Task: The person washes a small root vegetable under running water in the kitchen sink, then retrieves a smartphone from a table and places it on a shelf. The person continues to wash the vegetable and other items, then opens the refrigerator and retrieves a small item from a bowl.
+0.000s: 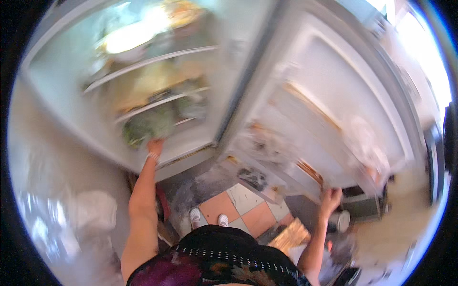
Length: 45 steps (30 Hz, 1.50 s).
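Note:
In front of me stands an open refrigerator (pixel 57 77), its inside blurred. My left hand (pixel 155 146) reaches into its lower part, at the near edge of a green, leafy-looking bundle (pixel 148 125). Blur hides whether the fingers grip this bundle. The opened refrigerator door (pixel 343 68) swings out to the right, with door shelves on its inner side. Beside the door's lower outer corner is my right hand (pixel 331 199), fingers curled. Whether it holds the door edge is unclear.
Loaded wire-edged shelves (pixel 154 66) cross the refrigerator. A crumpled, pale plastic bag (pixel 366 146) sits in a door shelf. Below are orange and white floor tiles (pixel 220 209) and my shoes (pixel 195 217). A wooden piece (pixel 290 236) lies by my right forearm; a white rounded container (pixel 96 209) stands left.

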Tool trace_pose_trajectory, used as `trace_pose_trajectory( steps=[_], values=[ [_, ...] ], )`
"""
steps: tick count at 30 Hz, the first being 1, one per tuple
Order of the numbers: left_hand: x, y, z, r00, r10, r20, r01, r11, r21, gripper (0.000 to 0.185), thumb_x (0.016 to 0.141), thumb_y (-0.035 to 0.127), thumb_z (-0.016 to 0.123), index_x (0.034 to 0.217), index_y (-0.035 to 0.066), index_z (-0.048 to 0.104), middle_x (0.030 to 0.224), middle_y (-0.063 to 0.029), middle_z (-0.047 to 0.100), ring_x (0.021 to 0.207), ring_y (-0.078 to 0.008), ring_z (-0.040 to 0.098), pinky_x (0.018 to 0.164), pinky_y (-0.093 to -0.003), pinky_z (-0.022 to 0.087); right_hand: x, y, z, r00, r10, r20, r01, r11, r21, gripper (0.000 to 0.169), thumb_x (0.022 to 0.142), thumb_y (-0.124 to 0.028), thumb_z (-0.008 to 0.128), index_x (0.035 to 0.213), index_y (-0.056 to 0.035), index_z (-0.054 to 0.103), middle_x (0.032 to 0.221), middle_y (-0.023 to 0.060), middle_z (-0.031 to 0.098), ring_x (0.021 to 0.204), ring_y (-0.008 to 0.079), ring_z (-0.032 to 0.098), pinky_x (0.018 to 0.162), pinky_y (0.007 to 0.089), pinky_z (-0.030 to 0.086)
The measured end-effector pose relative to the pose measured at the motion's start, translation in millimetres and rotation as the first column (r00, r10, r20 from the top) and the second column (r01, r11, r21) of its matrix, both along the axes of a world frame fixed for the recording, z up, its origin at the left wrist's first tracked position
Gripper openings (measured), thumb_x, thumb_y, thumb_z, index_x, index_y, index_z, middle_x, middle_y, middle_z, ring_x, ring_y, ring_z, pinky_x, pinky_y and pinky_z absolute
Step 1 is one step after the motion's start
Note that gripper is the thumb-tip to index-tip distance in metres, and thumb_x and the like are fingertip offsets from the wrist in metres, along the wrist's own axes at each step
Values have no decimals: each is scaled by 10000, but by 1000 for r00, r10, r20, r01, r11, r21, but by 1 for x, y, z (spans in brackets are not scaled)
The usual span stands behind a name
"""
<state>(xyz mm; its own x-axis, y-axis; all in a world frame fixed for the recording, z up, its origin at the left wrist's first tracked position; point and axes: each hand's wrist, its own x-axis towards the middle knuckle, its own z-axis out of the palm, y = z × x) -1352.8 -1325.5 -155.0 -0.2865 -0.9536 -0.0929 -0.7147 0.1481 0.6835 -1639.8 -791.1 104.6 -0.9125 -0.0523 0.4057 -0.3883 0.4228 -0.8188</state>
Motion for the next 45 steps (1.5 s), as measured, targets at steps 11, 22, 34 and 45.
trace_pose_trajectory(
  steps=[11,22,34,45],
  values=[
    [51,45,-34,960,31,-278,41,967,250,105,722,81,637,763,27,557,690,-23,536,628,-130,477,590,-267,411,-18,-19,-20,977,-31,-212,33,999,7,260,717,-73,561,958,5,503,860,160,527,787,313,529,681,373,432],
    [-35,114,37,960,11,-279,115,897,428,82,745,142,603,771,78,557,552,10,448,452,-86,395,353,-245,302,-21,-5,-31,986,-9,-165,-14,990,-139,371,726,-120,571,1042,33,450,985,216,488,903,384,474,776,423,394],
    [-3,112,-12,724,-355,591,506,856,-106,218,730,216,559,744,4,609,684,-142,609,614,-234,571,576,-367,438,-26,-5,-32,962,64,-265,-95,990,-105,311,696,-86,598,972,22,502,842,170,504,766,322,498,661,389,407],
    [-6,159,259,913,-111,-392,-185,745,-641,155,679,93,598,807,7,583,758,-132,590,702,-257,583,638,-322,457,-34,17,-40,979,141,-146,-156,983,-96,291,793,-38,508,1056,76,456,917,140,474,818,220,480,696,332,427]
  ],
)
